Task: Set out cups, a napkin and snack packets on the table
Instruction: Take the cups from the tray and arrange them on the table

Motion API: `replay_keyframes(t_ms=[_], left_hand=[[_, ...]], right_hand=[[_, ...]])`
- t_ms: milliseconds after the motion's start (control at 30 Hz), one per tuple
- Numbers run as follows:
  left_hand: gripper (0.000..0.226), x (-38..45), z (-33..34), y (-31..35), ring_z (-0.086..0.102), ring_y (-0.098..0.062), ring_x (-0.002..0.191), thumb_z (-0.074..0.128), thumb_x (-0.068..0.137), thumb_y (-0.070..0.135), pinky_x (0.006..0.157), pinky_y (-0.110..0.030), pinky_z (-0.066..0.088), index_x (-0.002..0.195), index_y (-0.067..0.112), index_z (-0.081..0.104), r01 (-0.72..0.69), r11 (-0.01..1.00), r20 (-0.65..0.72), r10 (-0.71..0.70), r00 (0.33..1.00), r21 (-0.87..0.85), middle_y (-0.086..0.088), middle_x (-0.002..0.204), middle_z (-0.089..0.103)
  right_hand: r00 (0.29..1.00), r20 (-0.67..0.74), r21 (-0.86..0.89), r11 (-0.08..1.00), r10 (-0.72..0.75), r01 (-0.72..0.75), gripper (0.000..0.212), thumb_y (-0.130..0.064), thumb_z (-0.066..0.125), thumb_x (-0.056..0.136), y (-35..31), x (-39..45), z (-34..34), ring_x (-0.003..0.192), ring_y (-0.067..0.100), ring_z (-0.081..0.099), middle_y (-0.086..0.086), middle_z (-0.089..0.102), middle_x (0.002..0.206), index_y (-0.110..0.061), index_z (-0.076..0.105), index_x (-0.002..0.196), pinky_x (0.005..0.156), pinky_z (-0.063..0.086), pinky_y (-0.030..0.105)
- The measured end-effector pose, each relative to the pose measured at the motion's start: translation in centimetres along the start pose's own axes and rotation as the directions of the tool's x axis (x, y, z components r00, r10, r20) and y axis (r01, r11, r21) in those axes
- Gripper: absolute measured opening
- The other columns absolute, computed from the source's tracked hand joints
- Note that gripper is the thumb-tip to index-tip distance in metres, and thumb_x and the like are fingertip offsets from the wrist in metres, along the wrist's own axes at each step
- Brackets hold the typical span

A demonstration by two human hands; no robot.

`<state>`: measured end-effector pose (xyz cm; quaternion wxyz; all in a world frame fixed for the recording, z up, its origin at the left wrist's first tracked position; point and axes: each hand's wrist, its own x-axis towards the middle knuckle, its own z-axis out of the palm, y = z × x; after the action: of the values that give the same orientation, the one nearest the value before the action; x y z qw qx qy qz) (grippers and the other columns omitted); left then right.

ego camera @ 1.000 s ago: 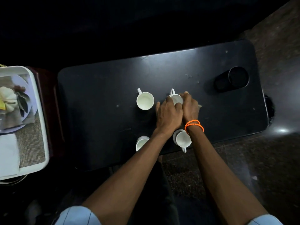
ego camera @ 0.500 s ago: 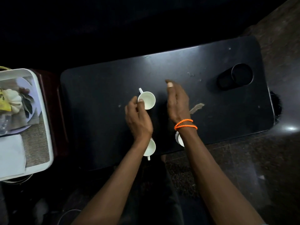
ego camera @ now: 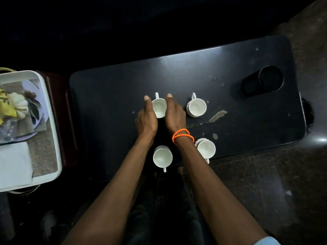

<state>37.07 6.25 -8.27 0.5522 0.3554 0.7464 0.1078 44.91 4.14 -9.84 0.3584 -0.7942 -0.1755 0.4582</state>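
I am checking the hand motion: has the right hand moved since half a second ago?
Yes. The right hand has gone left, away from the scuffed patch on the table, and now flanks the far-left cup opposite the left hand.

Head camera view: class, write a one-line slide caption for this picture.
Left hand and right hand cup the far-left cup among four white cups on the dark table.

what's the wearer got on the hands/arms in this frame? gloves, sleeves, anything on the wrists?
No gloves: both the left hand and the right hand are bare, as are the forearms. The right wrist carries two orange beaded bracelets; the left wrist has nothing on it. A light blue sleeve cuff shows at the bottom edge on the right arm.
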Motion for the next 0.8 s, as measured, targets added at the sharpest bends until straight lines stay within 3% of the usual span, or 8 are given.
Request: replay_keyframes(t_ms=[100, 267, 433, 533, 633, 700, 767, 800], left_hand=[[0.084, 0.4, -0.8, -0.1, 0.063, -0.037, 0.126, 0.015, 0.1, 0.072, 0.114, -0.052, 0.045, 0.115, 0.016, 0.076, -0.023, 0.998, -0.001, 0.023, 1.0, 0.055, -0.015, 0.124, 0.074], [0.084, 0.7, -1.3, -0.9, 0.061, -0.035, 0.129, 0.015, 0.1, 0.072, 0.115, -0.051, 0.044, 0.114, 0.018, 0.077, -0.023, 0.998, 0.01, 0.023, 1.0, 0.053, -0.013, 0.127, 0.073], [0.08, 0.9, -1.2, -1.4, 0.057, -0.035, 0.135, 0.016, 0.102, 0.07, 0.118, -0.05, 0.042, 0.128, 0.018, 0.071, -0.043, 0.999, 0.014, 0.042, 0.999, 0.03, -0.012, 0.138, 0.068], [0.062, 0.0, -0.9, -1.3, 0.059, -0.034, 0.127, 0.027, 0.11, 0.053, 0.109, -0.039, 0.042, 0.126, 0.011, 0.07, -0.237, 0.963, -0.091, 0.249, 0.964, 0.124, -0.014, 0.132, 0.07], [0.047, -1.8, 0.1, -1.2, 0.059, -0.03, 0.129, 0.042, 0.109, 0.037, 0.113, -0.04, 0.042, 0.133, 0.004, 0.066, -0.521, 0.836, -0.169, 0.546, 0.821, 0.172, -0.015, 0.135, 0.067], [0.047, -3.1, 1.8, -0.8, 0.058, -0.022, 0.129, 0.047, 0.107, 0.038, 0.113, -0.033, 0.042, 0.138, 0.006, 0.063, -0.612, 0.779, -0.109, 0.626, 0.772, 0.138, -0.01, 0.138, 0.065], [0.044, -4.5, 4.0, 0.0, 0.059, -0.01, 0.121, 0.045, 0.108, 0.042, 0.106, -0.023, 0.043, 0.133, 0.012, 0.066, -0.601, 0.799, 0.028, 0.6, 0.799, 0.015, 0.003, 0.134, 0.067], [0.043, -5.1, 5.2, 0.5, 0.06, -0.008, 0.115, 0.041, 0.109, 0.044, 0.103, -0.026, 0.045, 0.125, 0.016, 0.068, -0.554, 0.832, 0.101, 0.554, 0.826, -0.032, 0.006, 0.128, 0.069]], right_hand=[[0.999, -0.015, 0.026, 0.999, 0.032, -0.032, 0.052, -0.052, 0.034, 0.101, 0.0, -0.5, 0.5, 0.098, 0.025, 0.062, -0.001, 0.068, 0.095, -0.018, 0.072, 0.092, 0.088, 0.042, 0.037], [0.998, -0.028, 0.022, 0.999, 0.047, -0.047, 0.051, -0.047, 0.03, 0.103, 0.3, -1.1, 1.2, 0.093, 0.022, 0.059, -0.004, 0.066, 0.09, -0.017, 0.071, 0.094, 0.081, 0.037, 0.032], [0.999, -0.042, 0.007, 1.0, -0.024, 0.024, 0.035, -0.04, 0.041, 0.104, 0.7, -1.2, 0.3, 0.069, -0.014, 0.056, -0.011, 0.063, 0.077, -0.021, 0.063, 0.084, 0.062, 0.037, 0.006], [0.963, -0.187, -0.061, 0.981, -0.193, 0.184, 0.015, -0.025, 0.059, 0.097, 0.5, -1.0, -1.8, 0.081, -0.003, 0.061, -0.004, 0.071, 0.09, -0.015, 0.071, 0.099, 0.076, 0.044, 0.014], [0.861, -0.366, -0.219, 0.932, -0.354, 0.29, 0.028, -0.013, 0.067, 0.088, 0.4, -0.3, -4.8, 0.102, 0.026, 0.065, 0.013, 0.072, 0.109, -0.003, 0.073, 0.114, 0.095, 0.049, 0.032], [0.838, -0.422, -0.257, 0.932, -0.345, 0.254, 0.031, -0.011, 0.067, 0.088, 0.6, 0.5, -6.7, 0.11, 0.032, 0.063, 0.017, 0.069, 0.116, -0.001, 0.071, 0.118, 0.1, 0.047, 0.038], [0.86, -0.443, -0.262, 0.954, -0.254, 0.147, 0.033, -0.014, 0.065, 0.092, 0.9, 1.6, -8.3, 0.118, 0.033, 0.06, 0.017, 0.067, 0.125, -0.003, 0.07, 0.123, 0.103, 0.041, 0.032], [0.881, -0.433, -0.252, 0.964, -0.19, 0.084, 0.032, -0.018, 0.062, 0.095, 1.0, 2.1, -9.0, 0.12, 0.031, 0.061, 0.016, 0.068, 0.126, -0.005, 0.07, 0.123, 0.1, 0.04, 0.028]])
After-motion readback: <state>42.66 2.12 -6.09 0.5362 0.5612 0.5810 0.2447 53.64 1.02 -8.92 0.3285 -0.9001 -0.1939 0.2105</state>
